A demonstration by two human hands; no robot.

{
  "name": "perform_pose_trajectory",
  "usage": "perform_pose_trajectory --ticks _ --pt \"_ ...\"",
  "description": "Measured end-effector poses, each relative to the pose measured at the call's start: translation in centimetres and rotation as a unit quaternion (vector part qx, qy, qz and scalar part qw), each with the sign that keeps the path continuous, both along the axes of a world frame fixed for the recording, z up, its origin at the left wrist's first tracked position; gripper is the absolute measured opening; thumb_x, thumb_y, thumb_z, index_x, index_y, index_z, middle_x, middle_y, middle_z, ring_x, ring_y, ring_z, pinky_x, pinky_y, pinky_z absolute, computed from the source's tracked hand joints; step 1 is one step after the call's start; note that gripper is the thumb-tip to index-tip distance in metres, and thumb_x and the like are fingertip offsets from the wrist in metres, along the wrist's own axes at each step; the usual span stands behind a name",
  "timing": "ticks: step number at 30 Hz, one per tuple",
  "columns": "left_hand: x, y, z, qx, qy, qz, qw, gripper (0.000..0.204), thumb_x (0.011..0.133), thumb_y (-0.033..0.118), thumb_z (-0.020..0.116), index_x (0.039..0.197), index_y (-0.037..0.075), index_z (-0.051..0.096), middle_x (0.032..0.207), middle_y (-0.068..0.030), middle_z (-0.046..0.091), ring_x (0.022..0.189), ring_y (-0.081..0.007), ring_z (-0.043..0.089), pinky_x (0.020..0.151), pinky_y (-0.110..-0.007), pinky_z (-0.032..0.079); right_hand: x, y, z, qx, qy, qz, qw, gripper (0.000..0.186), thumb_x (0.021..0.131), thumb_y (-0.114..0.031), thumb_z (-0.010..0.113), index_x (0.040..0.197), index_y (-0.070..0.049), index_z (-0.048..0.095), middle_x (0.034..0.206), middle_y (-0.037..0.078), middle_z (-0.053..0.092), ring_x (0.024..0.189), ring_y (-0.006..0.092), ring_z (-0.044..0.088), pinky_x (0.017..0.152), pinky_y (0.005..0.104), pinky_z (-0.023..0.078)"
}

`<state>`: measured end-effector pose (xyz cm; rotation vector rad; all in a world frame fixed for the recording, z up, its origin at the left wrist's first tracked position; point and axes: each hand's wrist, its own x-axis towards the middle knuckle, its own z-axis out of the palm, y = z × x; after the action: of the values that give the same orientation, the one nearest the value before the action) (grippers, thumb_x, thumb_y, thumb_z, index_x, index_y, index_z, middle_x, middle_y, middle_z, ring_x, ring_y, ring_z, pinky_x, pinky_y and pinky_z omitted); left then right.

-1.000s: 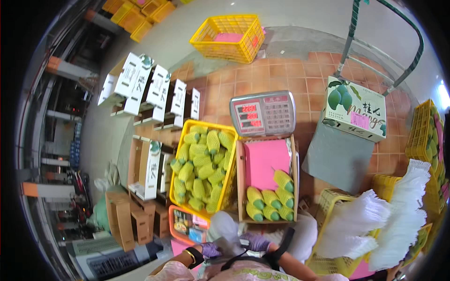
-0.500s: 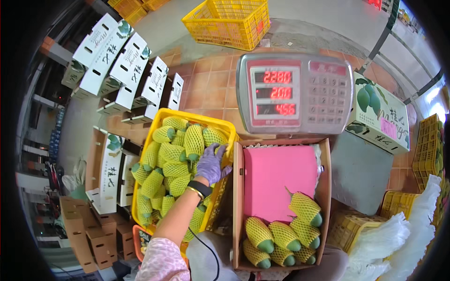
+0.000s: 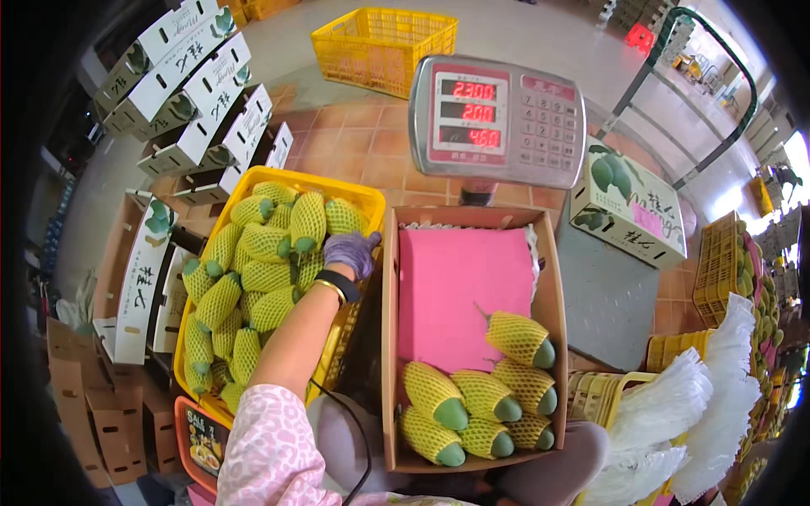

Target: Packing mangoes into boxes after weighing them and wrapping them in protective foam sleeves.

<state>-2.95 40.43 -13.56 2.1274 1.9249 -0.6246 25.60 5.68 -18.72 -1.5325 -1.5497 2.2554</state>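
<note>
My left hand [image 3: 350, 255], in a purple glove, is at the right side of a yellow crate [image 3: 192, 341] full of green mangoes in yellow foam nets [image 3: 268, 243]. Its fingers are curled; what they grip is hidden. Beside the crate is an open cardboard carton [image 3: 390, 329] with a pink sheet [image 3: 464, 287]; several netted mangoes [image 3: 434, 396] lie in rows in its lower part. Behind the carton stands a scale display [image 3: 498, 118] with red digits and a keypad. My right hand is not in view.
White cartons [image 3: 190, 76] stand stacked at left, brown ones [image 3: 114, 422] below them. A yellow crate [image 3: 384, 46] sits at the back. Right are a closed mango box [image 3: 629, 202] on a platform trolley [image 3: 612, 312], more fruit crates [image 3: 713, 261] and white foam nets [image 3: 650, 405].
My left hand has risen from my lap into the mango crate, and its fingers have curled since half a second ago. The view has shifted. The display's red digits have changed.
</note>
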Motion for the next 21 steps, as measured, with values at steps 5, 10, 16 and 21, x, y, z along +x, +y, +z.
perform_pose_trajectory --ticks 5,10,16,21 --pt "-0.5 0.0 -0.1 -0.019 -0.047 0.017 0.999 0.044 0.08 0.022 0.044 0.124 0.018 0.04 0.098 -0.0139 0.06 0.09 -0.031 0.058 0.075 -0.043 0.045 1.1 -0.9 -0.3 -0.014 -0.011 -0.015 1.0 0.042 0.087 -0.036 0.044 0.116 -0.007 0.049 0.114 0.017 0.051 0.108 0.03 0.046 0.092 0.0351 0.035" --pt "-1.8 0.8 -1.4 -0.041 -0.056 -0.014 0.998 0.048 0.078 0.023 0.048 0.124 0.014 0.039 0.094 -0.0204 0.058 0.088 -0.0346 0.056 0.077 -0.043 0.044 1.4 -1.2 -0.4 -0.04 -0.006 -0.035 0.999 0.042 0.087 -0.036 0.044 0.116 -0.006 0.049 0.114 0.016 0.051 0.108 0.0297 0.046 0.092 0.035 0.035" --pt "-2.3 1.2 -1.6 -0.024 -0.066 0.009 0.997 0.049 0.077 0.025 0.052 0.124 0.018 0.04 0.094 -0.0211 0.058 0.088 -0.0351 0.056 0.077 -0.043 0.043 1.1 -2.2 -1.2 -0.04 0.043 -0.037 0.998 0.042 0.087 -0.036 0.044 0.115 -0.006 0.05 0.114 0.016 0.051 0.108 0.0294 0.046 0.092 0.035 0.035" --pt "-1.0 0.2 -0.8 -0.006 -0.052 0.074 0.996 0.049 0.078 0.024 0.051 0.126 0.022 0.039 0.1 -0.0169 0.058 0.095 -0.0333 0.054 0.082 -0.042 0.042 1.4 -2.7 -2.7 -0.009 0.123 -0.013 0.992 0.041 0.087 -0.036 0.044 0.115 -0.006 0.05 0.114 0.016 0.051 0.108 0.0292 0.046 0.092 0.0349 0.035"
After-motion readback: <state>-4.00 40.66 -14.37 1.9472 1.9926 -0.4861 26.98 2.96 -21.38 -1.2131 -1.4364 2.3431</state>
